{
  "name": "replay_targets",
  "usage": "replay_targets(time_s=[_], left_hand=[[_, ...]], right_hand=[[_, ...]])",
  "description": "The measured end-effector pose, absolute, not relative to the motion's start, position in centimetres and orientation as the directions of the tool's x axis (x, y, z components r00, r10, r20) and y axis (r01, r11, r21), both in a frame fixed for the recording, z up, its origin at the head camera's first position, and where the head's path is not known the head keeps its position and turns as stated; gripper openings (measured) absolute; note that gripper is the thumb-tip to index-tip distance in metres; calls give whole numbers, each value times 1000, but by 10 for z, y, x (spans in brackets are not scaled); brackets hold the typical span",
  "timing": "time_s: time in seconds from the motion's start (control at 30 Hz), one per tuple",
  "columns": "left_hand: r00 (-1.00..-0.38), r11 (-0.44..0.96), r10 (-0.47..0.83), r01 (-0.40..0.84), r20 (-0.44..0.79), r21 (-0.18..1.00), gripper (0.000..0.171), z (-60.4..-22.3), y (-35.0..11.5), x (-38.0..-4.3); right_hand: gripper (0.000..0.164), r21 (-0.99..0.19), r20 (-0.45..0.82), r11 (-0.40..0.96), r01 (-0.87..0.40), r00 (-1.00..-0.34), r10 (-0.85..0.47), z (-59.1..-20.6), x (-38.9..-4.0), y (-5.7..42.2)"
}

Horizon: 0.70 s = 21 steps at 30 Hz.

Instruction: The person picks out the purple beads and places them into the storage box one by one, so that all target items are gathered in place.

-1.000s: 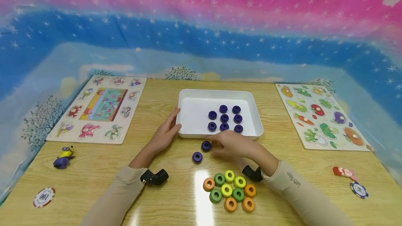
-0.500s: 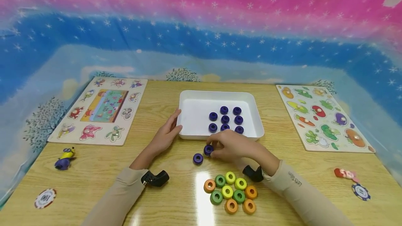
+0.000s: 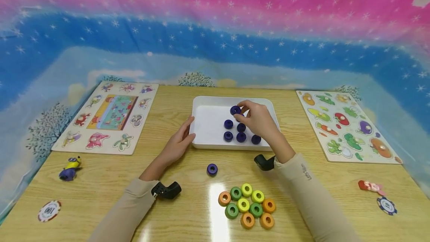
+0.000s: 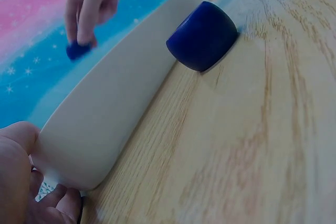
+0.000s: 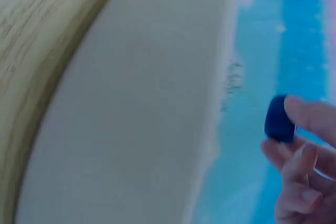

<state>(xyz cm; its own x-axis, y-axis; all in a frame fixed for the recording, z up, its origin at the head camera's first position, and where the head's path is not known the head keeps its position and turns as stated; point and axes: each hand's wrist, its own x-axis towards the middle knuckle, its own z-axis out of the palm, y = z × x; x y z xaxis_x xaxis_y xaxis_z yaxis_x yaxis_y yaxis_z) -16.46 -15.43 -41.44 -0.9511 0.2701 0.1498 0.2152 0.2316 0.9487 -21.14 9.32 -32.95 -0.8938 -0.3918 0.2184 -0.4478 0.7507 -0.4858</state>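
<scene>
My right hand (image 3: 258,118) pinches a purple ring (image 3: 235,110) between thumb and fingers, above the white tray (image 3: 208,124). In the right wrist view the raised ring (image 5: 279,119) sits at the fingertips. Several purple rings, such as the front left ring (image 3: 228,136), lie in the tray's right part, some partly hidden by the hand. My left hand (image 3: 176,143) holds the tray's left front corner, thumb at the rim and fingers along the side. One more purple ring (image 3: 212,169) lies on the table before the tray; the left wrist view shows this ring (image 4: 203,36) close.
Orange, yellow and green rings (image 3: 243,205) cluster near the table's front. Puzzle boards lie at left (image 3: 107,117) and right (image 3: 347,126). A yellow-purple figurine (image 3: 69,169) and poker chip (image 3: 49,211) lie left; a red-pink figurine (image 3: 370,186) and blue chip (image 3: 386,205) lie right.
My right hand took up one of the two purple rings before the tray and carried it up and forward over the tray. My left hand has stayed at the tray's corner.
</scene>
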Motion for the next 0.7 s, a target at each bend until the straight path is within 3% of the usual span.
replay_targets(time_s=[0.27, 0.7], left_hand=[[-951, 216, 273, 208, 145, 954, 51, -414, -155, -164], [-949, 217, 274, 218, 155, 952, 51, -413, -156, -164]], right_hand=[[33, -441, 98, 840, -316, -947, -305, -352, -238, 77], [32, -399, -66, 867, -298, -934, -351, -354, -250, 67]])
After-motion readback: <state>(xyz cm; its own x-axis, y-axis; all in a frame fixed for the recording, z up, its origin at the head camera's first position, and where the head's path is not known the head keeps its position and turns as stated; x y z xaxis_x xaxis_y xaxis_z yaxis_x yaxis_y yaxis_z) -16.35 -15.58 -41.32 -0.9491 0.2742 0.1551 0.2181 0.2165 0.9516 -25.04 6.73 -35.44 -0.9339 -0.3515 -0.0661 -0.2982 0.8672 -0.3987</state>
